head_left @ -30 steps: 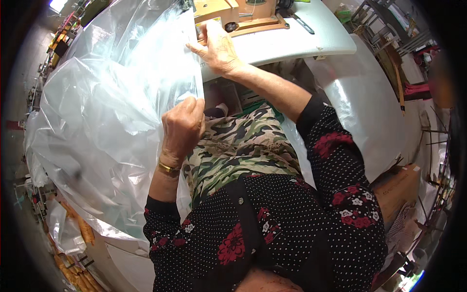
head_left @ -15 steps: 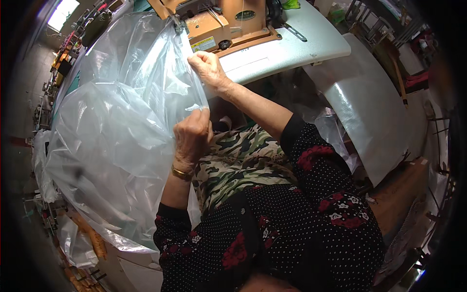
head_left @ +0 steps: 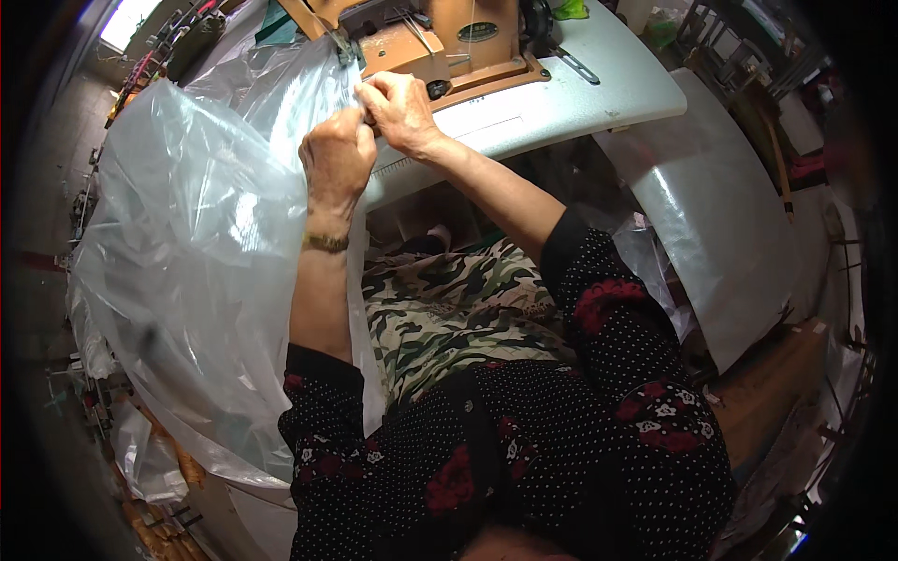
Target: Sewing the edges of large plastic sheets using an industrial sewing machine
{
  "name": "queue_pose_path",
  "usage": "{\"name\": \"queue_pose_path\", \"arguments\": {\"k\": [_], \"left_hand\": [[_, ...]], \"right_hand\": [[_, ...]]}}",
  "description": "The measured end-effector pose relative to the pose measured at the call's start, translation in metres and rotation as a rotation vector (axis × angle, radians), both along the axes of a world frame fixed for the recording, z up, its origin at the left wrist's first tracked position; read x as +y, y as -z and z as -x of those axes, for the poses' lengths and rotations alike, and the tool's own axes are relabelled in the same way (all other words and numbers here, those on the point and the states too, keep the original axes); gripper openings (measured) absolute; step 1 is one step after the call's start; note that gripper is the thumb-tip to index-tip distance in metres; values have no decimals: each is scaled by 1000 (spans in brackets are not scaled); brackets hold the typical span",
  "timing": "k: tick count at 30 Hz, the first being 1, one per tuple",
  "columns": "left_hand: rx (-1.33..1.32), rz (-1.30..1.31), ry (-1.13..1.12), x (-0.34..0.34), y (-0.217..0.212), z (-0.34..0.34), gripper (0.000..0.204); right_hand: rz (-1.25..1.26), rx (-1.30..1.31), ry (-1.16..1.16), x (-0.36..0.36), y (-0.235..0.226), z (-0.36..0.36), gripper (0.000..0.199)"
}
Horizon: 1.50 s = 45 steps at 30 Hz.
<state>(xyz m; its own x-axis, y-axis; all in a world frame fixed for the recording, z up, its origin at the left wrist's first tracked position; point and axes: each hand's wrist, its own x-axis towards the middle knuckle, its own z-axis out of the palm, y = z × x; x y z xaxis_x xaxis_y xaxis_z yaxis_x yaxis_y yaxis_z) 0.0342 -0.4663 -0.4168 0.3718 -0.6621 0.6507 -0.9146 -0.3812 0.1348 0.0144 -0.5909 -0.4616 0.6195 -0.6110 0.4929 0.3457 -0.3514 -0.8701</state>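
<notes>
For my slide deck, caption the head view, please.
Both hands, left and right, pinch clear plastic sheeting at a sewing machine.

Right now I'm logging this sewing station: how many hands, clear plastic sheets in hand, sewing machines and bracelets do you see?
Hands: 2, left hand and right hand, both pinching the sheet
Clear plastic sheet: 1
Sewing machine: 1
Gold bracelet: 1
Total: 5

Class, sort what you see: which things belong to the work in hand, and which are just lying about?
In the work:
left hand
right hand
clear plastic sheet, pinched by both
sewing machine

Lying about:
white sheet roll
green item
metal tool
</notes>
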Motion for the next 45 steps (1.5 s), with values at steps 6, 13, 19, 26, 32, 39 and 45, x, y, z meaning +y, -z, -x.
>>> {"name": "queue_pose_path", "arguments": {"k": [6,13,19,26,32,39,45], "left_hand": [[90,153,-18,-17,-1,-17,21],[216,178,-150,-13,11,3,28],[128,57,-236,17,30,42,32],[44,71,-228,17,32,32,31],[36,74,-197,4,24,13,30],[-54,78,-168,-5,16,2,19],[52,41,-204,9,26,30,39]], "right_hand": [[795,38,449,-17,-4,13,15],[1047,-200,406,-32,3,-6,26],[1101,-171,354,-37,8,-3,27],[1101,-140,385,-34,4,-3,27],[1079,-135,378,-31,1,-5,29],[1036,-153,363,-27,-1,-3,24],[1035,-166,361,-28,1,-4,23]]}}
